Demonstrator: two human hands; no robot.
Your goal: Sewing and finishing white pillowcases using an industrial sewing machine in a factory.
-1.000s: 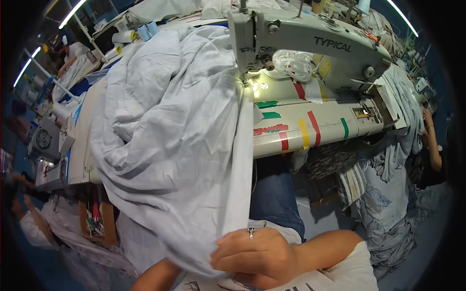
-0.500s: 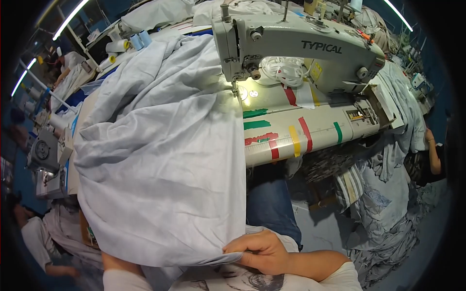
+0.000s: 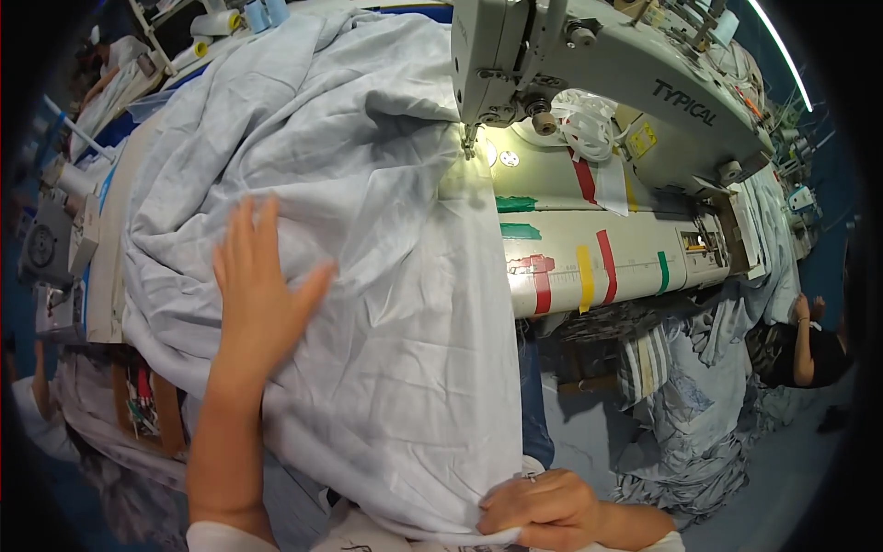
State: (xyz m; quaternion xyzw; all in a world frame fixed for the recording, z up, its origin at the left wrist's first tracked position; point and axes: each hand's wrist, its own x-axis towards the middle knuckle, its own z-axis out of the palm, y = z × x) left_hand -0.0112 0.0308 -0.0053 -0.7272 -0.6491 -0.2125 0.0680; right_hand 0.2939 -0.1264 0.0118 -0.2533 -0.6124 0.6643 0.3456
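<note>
A large pale grey-white fabric (image 3: 414, 331) drapes over the sewing table and down toward my lap, its right edge running up to the needle area. My left hand (image 3: 259, 285) is spread over the fabric's left part, fingers apart and slightly blurred; whether it touches the cloth I cannot tell. At the near right corner my right hand (image 3: 544, 508) pinches the fabric's edge. Ahead stands the sewing machine (image 3: 635, 74), its lit presser foot (image 3: 470, 143) at the cloth's far right edge.
Coloured tape strips (image 3: 586, 276) mark the machine bed. Coiled white tape (image 3: 589, 124) lies under the machine arm. A drawer of small tools (image 3: 143, 405) sits below the table at left. Heaped cloth (image 3: 694, 405) lies at right, near another person (image 3: 805, 345). Thread cones (image 3: 216, 23) stand far left.
My left hand has come up from beneath the fabric and now reaches over it. My right hand keeps its hold on the corner. The view has shifted, and folds in the cloth have changed.
</note>
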